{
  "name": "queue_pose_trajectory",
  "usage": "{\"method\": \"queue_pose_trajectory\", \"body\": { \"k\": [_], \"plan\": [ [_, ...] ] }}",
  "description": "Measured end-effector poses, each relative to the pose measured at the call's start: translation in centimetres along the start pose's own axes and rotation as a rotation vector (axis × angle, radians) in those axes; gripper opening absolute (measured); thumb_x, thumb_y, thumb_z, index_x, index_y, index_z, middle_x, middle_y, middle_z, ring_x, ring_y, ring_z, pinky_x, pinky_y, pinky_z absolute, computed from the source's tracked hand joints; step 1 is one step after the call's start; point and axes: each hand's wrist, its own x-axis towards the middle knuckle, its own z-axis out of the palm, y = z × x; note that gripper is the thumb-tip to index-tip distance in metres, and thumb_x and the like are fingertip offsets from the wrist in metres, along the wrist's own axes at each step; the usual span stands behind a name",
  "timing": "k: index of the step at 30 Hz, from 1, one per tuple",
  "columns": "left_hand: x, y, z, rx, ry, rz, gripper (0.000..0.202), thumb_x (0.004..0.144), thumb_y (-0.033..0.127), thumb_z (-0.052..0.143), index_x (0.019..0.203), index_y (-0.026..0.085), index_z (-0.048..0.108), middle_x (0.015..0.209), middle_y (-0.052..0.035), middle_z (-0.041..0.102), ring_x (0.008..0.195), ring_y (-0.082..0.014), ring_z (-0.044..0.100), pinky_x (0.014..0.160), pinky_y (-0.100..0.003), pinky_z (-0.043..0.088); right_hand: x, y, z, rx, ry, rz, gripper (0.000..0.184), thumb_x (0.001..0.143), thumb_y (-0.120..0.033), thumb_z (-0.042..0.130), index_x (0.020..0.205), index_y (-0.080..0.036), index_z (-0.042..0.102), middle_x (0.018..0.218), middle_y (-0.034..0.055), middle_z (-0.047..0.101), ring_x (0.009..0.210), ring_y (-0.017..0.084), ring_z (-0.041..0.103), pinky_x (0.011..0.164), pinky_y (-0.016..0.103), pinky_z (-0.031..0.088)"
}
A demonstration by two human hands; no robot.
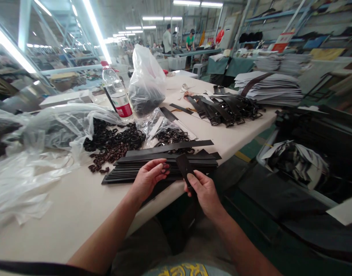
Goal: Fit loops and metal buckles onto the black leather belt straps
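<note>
My right hand [203, 192] is closed round a black strap [185, 165] and holds its end upright just off the table's near edge. My left hand [149, 178] hovers beside it with curled fingers, fingertips touching the pile of black straps [161, 163] that lies flat on the white table [72, 207]. Behind the pile sits a heap of small dark rings [112, 142] and a clear bag of metal buckles [171, 134].
A water bottle [118, 94] and a plastic bag [145, 82] with dark contents stand further back. Buckled straps [224, 109] lie at the right, crumpled plastic sheeting [35, 153] at the left. Stacked sheets [269, 88] and other workers are beyond.
</note>
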Motion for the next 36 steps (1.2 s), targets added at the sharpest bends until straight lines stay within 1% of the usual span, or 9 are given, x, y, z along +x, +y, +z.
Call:
{"method": "queue_pose_trajectory", "body": {
  "k": [4,7,11,16,20,24,28,33,36],
  "plan": [
    [0.0,0.0,0.1,0.012,0.016,0.026,0.039,0.061,0.031,0.089,0.094,0.015,0.075,0.079,-0.0052,0.076,0.063,-0.0125,0.070,0.056,-0.018,0.056,0.0,-0.5,0.2,-0.240,-0.029,-0.097,0.034,0.093,-0.047,0.055,0.072,-0.019,0.057,0.060,-0.0019,0.059,0.053,0.011,0.051,0.053,0.023,0.041],
    [0.0,0.0,0.1,0.034,0.027,0.043,0.040,0.061,0.033,0.089,0.094,0.015,0.074,0.077,-0.0038,0.075,0.060,-0.0121,0.069,0.054,-0.019,0.055,-0.3,-0.2,0.5,-0.273,-0.038,-0.099,0.032,0.093,-0.045,0.053,0.073,-0.020,0.056,0.060,-0.0022,0.059,0.053,0.012,0.053,0.053,0.023,0.042],
    [0.1,-0.2,0.1,0.061,0.053,0.079,0.042,0.060,0.035,0.090,0.094,0.016,0.074,0.078,-0.0032,0.075,0.065,-0.0131,0.071,0.058,-0.020,0.056,-0.8,0.4,0.6,-0.285,-0.023,-0.086,0.032,0.094,-0.046,0.051,0.075,-0.021,0.057,0.061,-0.0017,0.061,0.053,0.013,0.056,0.053,0.023,0.043],
    [0.2,-0.4,-0.1,0.065,0.082,0.140,0.039,0.057,0.033,0.092,0.088,0.017,0.075,0.080,-0.0017,0.075,0.071,-0.0127,0.070,0.066,-0.021,0.058,-1.0,0.6,0.5,-0.491,0.035,-0.207,0.031,0.095,-0.041,0.052,0.072,-0.021,0.057,0.060,-0.0013,0.062,0.056,0.014,0.058,0.058,0.024,0.041],
    [0.1,-0.5,0.0,0.050,0.046,0.162,0.033,0.057,0.029,0.092,0.082,0.017,0.074,0.078,0.0002,0.073,0.070,-0.0112,0.068,0.069,-0.021,0.056,-0.8,0.9,1.0,-0.594,0.062,-0.270,0.029,0.095,-0.038,0.052,0.072,-0.022,0.056,0.060,-0.0011,0.062,0.057,0.015,0.057,0.058,0.025,0.039],
    [-0.1,-0.4,0.2,0.066,0.015,0.183,0.029,0.057,0.027,0.091,0.078,0.017,0.074,0.076,0.0007,0.072,0.069,-0.0101,0.065,0.069,-0.020,0.052,-0.6,1.0,1.7,-0.619,0.039,-0.283,0.028,0.095,-0.037,0.052,0.071,-0.022,0.055,0.061,-0.0010,0.059,0.058,0.015,0.056,0.058,0.025,0.038],
    [-0.1,-0.5,0.1,0.065,0.011,0.212,0.029,0.056,0.024,0.091,0.080,0.018,0.075,0.078,0.0017,0.070,0.071,-0.0089,0.062,0.070,-0.018,0.050,-0.7,0.9,2.1,-0.561,-0.014,-0.257,0.030,0.095,-0.037,0.051,0.069,-0.022,0.054,0.060,-0.0019,0.058,0.056,0.014,0.054,0.058,0.025,0.038],
    [0.0,-0.7,-0.3,0.115,-0.015,0.173,0.036,0.058,0.026,0.090,0.092,0.019,0.078,0.086,-0.0012,0.073,0.075,-0.0106,0.063,0.072,-0.020,0.051,-0.7,0.9,1.9,-0.474,-0.062,-0.175,0.030,0.094,-0.036,0.052,0.068,-0.022,0.054,0.056,-0.0033,0.059,0.051,0.012,0.053,0.054,0.023,0.038],
    [0.0,-0.8,-0.3,0.208,-0.028,0.192,0.031,0.060,0.026,0.089,0.088,0.018,0.078,0.082,-0.0016,0.073,0.071,-0.0107,0.062,0.068,-0.020,0.050,-0.7,1.0,1.6,-0.477,-0.076,-0.157,0.029,0.094,-0.036,0.053,0.068,-0.022,0.054,0.056,-0.0034,0.059,0.052,0.012,0.054,0.053,0.023,0.038]
  ]
}}
